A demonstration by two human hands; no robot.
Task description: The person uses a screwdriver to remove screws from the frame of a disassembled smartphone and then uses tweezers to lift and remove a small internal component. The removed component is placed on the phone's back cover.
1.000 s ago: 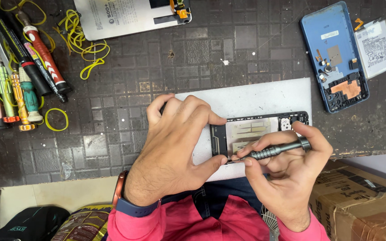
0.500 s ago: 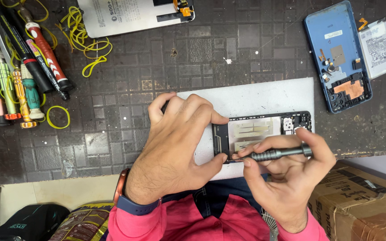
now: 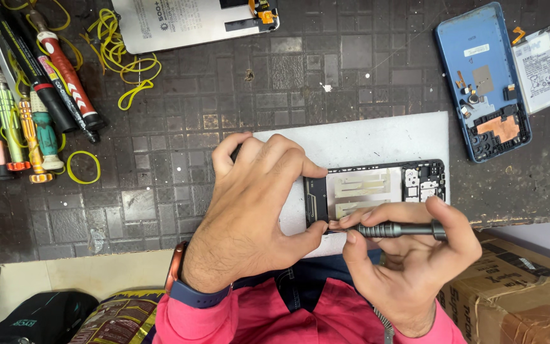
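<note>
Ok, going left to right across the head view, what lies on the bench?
Screwdrivers → yellow rubber bands → left hand → phone frame with the right hand holding a grey screwdriver at it → blue back cover → battery.

Two hands (image 3: 256,204), one screwdriver (image 3: 396,229), two phone frames (image 3: 377,188)
</note>
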